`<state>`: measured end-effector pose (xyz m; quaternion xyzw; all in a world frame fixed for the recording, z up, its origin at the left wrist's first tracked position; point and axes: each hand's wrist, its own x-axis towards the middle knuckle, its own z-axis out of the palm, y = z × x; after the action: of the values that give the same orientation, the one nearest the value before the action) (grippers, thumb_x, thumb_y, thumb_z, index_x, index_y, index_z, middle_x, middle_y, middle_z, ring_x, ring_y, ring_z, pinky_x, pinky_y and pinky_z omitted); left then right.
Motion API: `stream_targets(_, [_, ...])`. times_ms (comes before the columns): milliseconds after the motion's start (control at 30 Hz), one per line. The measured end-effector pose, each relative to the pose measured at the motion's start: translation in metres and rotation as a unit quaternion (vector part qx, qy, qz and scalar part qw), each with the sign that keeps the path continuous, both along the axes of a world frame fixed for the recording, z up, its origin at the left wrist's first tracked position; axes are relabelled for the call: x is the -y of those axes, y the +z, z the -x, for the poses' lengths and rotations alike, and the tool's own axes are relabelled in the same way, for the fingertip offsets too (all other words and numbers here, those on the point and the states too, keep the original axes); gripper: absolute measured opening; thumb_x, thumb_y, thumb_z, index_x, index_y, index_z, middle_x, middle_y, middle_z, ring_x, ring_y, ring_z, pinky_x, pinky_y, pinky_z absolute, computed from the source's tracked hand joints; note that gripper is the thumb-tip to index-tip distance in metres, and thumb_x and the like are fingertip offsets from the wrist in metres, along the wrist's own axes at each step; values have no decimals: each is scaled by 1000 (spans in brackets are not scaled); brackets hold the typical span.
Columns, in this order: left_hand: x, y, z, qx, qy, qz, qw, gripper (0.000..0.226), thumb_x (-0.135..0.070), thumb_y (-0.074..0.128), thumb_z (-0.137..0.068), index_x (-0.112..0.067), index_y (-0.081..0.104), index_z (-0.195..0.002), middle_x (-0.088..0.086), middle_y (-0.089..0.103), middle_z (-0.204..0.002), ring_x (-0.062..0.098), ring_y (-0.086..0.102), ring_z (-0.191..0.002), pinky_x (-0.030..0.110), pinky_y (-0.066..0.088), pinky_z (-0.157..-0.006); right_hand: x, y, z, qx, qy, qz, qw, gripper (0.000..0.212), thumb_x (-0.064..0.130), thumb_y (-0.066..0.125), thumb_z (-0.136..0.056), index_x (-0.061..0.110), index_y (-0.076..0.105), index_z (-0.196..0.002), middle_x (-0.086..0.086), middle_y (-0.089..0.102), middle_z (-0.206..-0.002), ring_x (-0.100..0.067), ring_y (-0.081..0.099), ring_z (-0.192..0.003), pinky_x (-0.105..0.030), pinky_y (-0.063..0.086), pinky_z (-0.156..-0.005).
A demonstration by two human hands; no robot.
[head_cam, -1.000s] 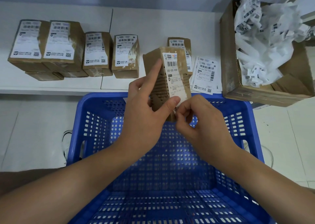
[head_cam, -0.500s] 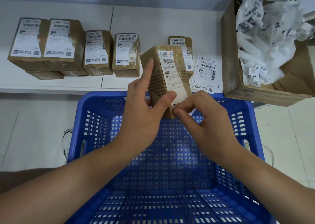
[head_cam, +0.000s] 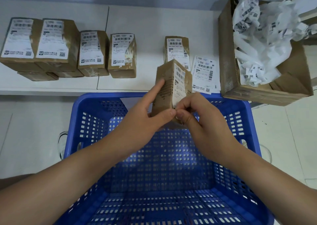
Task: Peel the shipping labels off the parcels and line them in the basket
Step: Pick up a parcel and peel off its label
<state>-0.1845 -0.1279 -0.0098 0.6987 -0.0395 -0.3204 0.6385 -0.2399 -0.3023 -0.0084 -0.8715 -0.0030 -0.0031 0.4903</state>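
Gripping a small brown cardboard parcel (head_cam: 169,87) above the blue perforated plastic basket (head_cam: 96,122), left hand (head_cam: 145,120) is clamping it, forefinger outstretched; right hand (head_cam: 204,123) fingertips are pinching its white shipping label (head_cam: 179,86) at the lower corner.

A small brown cardboard parcel (head_cam: 167,91) stands upright over the far rim of the perforated blue plastic basket (head_cam: 159,164), its white shipping label (head_cam: 179,86) partly lifted. Six more labelled brown parcels (head_cam: 68,51) and loose peeled labels (head_cam: 205,74) lie on the white desk (head_cam: 151,24).
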Motion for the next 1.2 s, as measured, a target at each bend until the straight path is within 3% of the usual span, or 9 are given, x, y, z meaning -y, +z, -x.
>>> stream_targets(100, [1, 1, 1, 24, -8, -23, 999, 78, -9, 66, -98, -44, 32, -158, -22, 61, -140, 1, 64, -124, 38, 52, -109, 0, 1, 1, -12, 18, -4, 1000, 7, 14, 55, -98, 13, 59, -93, 0, 60, -90, -17, 58, -84, -31, 48, -72])
stream_targets(300, [2, 6, -2, 90, 2, -62, 994, 77, -10, 62, -98, -44, 30, -159, -28, 51, -145, -5, 58, -127, 20, 53, -101, 3, 6, -1, -23, -7, -4, 1000, 9, 7, 58, -101, 14, 59, -94, -1, 60, -95, -15, 58, -89, -24, 47, -74])
stream_targets(433, [2, 7, -5, 108, 10, -72, 992, 78, -10, 62, -98, -47, 29, -158, -22, 47, -153, 2, 56, -132, 28, 54, -104, 7, 8, -3, -44, -26, 0, 999, 9, 10, 57, -102, 17, 59, -96, 2, 61, -97, -11, 58, -89, -15, 43, -73])
stream_targets(567, [2, 5, -7, 110, 16, -76, 991, 77, -10, 61, -98, -42, 30, -160, -21, 51, -150, 0, 58, -128, 24, 54, -103, 8, 9, -4, -47, -38, 8, 998, 7, 12, 56, -102, 16, 59, -97, 2, 62, -96, -10, 57, -88, -11, 42, -72])
stream_targets(667, [2, 6, -8, 108, 22, -73, 991, 76, -7, 61, -98, -40, 31, -160, -23, 54, -144, 1, 62, -124, 19, 56, -96, 9, 12, -5, -45, -45, 8, 998, 8, 12, 56, -102, 16, 60, -96, 2, 63, -95, -9, 57, -87, -10, 42, -71])
stream_targets(900, [-1, 4, -10, 101, 43, -79, 991, 75, -13, 59, -98, -45, 29, -159, -24, 53, -145, -1, 61, -124, 27, 57, -100, 15, 16, -9, -63, -70, -16, 995, 11, 17, 55, -103, 23, 63, -99, 12, 64, -89, -5, 59, -85, -9, 43, -72])
stream_targets(1000, [-3, -1, -9, 75, 55, -52, 994, 75, -17, 61, -99, -44, 27, -161, -21, 53, -149, 4, 60, -129, 41, 55, -104, 16, 18, -9, -51, -78, -20, 995, 7, 33, 63, -95, 34, 64, -102, 18, 62, -94, -2, 59, -83, -9, 43, -72])
stream_targets(1100, [0, 0, -6, 77, 44, -46, 995, 79, -23, 62, -94, -44, 27, -161, -23, 50, -152, 3, 58, -131, 43, 54, -106, 9, 14, -5, -41, -70, -4, 997, 28, 52, 68, -79, 37, 64, -102, 15, 62, -98, -7, 60, -84, -13, 46, -75])
stream_targets(1200, [3, 1, -2, 79, 29, -38, 996, 75, -13, 61, -101, -43, 27, -161, -20, 47, -155, 3, 56, -134, 42, 53, -108, 2, 8, -3, -2, -77, -9, 997, 19, 35, 80, -81, 33, 66, -95, 12, 62, -91, -7, 62, -82, -15, 49, -74])
